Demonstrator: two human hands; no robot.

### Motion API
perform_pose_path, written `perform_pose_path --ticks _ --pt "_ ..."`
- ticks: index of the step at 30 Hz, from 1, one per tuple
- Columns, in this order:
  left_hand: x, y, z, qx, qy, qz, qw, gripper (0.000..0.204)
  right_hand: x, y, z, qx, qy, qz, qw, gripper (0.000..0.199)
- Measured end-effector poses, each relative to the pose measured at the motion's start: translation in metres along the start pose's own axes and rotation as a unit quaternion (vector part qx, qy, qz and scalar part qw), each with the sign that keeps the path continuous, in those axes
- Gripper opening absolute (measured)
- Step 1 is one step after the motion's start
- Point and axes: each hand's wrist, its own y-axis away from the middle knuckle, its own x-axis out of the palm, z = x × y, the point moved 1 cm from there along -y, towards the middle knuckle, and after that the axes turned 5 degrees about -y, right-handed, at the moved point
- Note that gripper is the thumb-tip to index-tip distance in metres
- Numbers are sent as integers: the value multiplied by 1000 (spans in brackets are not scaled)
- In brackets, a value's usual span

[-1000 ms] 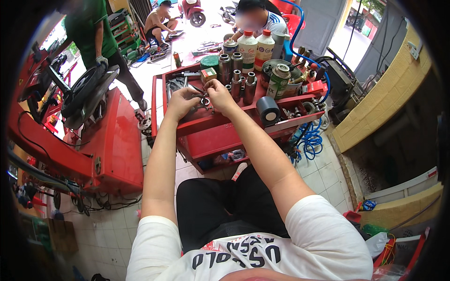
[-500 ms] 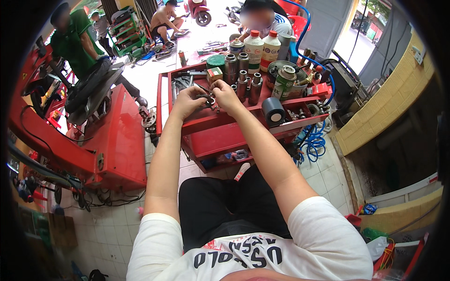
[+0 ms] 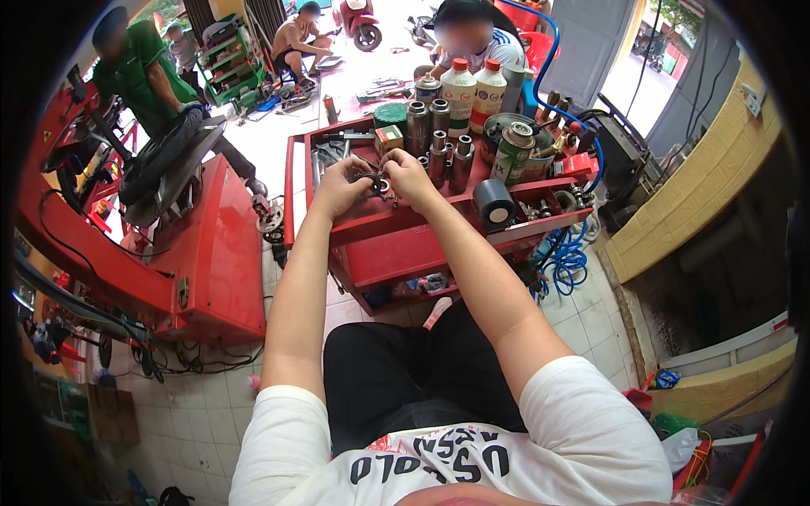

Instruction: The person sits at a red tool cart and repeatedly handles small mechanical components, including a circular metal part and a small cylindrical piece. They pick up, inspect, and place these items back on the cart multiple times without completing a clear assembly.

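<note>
Both my hands are over the near left part of a red tool trolley (image 3: 396, 221). My left hand (image 3: 342, 189) has its thumb and fingers closed around a small dark, curved metal part (image 3: 372, 180). My right hand (image 3: 407, 179) is pinched at the right side of that part, its fingertips bent and partly hidden. Small bright metal pieces lie just under the hands. Beyond them stand tall steel sockets (image 3: 417, 128) and a small green and orange box (image 3: 388, 138). Shorter sockets (image 3: 461, 163) are just right of my right hand.
Two white bottles with red caps (image 3: 458, 97), a green spray can (image 3: 514, 152) and a dark cylinder (image 3: 494, 202) stand on the trolley. A blue hose (image 3: 554, 51) runs down its right side. At left is a red machine (image 3: 221, 253) with a person in green beside it. Another person sits opposite.
My hands stay in nearly the same place around the dark part, with slight finger shifts. The person in green at the left has moved slightly.
</note>
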Motion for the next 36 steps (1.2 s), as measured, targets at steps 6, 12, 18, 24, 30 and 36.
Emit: perform_pose_path --ticks 6,12,18,24,30,36 --pt "7 0 -9 21 -19 -14 999 19 -1 -4 -8 -62 86 -2 994 24" --pt "0 5 -10 -1 -33 -17 999 19 2 1 -2 -77 0 41 996 16" --pt "3 3 -9 47 -104 -32 993 19 -6 -5 -11 -98 13 -76 992 18" --pt "0 3 -10 34 -147 -92 984 22 -6 -1 -4 -60 119 -182 974 22" --pt "1 4 -8 18 -160 -131 978 21 -6 4 7 37 151 -140 978 25" --pt "-2 1 -6 35 -198 -152 968 26 -7 -1 3 77 184 -105 974 28"
